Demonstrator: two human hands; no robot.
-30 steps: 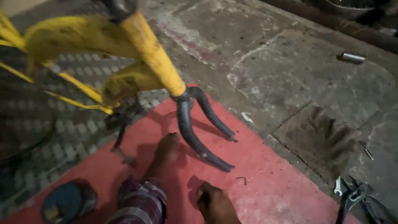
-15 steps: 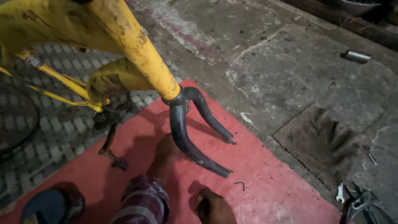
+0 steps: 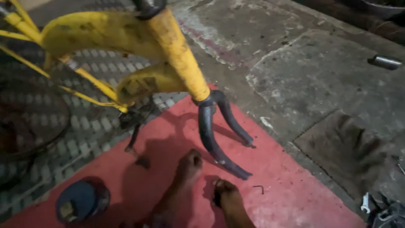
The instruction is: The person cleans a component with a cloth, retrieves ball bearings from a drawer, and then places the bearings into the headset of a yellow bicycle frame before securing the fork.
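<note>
Filling the upper left: yellow bicycle frame (image 3: 126,38), over the red mat (image 3: 295,198), where its dark fork (image 3: 209,139) tips rest at centre. Right hand (image 3: 228,198) at bottom centre, just below the nearer tip (fingers curled, grip unclear). Small bent key (image 3: 258,188) lies just right.

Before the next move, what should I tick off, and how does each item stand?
1. Fork tips down on the mat: ok, both blades end on the red surface.
2. Fork free of a wheel: ok, nothing sits between the blades.
3. Right hand empty: cannot tell; its fingers are curled low over the mat.
4. Key close by: ok, it lies on the mat just right of that hand, untouched.
5. Foot clear of the fork: cannot tell; the toes are very near the closer blade.
6. Left hand placed: cannot tell, it is out of view.
</note>
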